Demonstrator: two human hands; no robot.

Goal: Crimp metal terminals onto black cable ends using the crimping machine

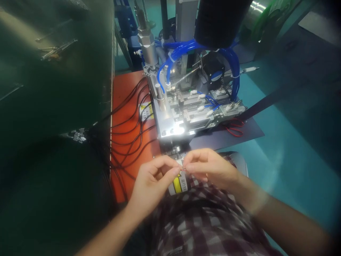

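Note:
My left hand is closed in a pinch, thumb against index finger, just in front of the machine. Facing it, my right hand pinches too, its fingertips almost touching the left ones. Between both sets of fingertips shows a short, thin reddish strand that looks like a wire; its ends are hidden by the fingers. Below and behind the fingertips is a white and yellow label with dark characters.
The metal machine with blue air hoses stands close ahead on an orange board. Black cables cross the board to a bunch of metal-ended leads on the dark green surface. Red wire loops at right.

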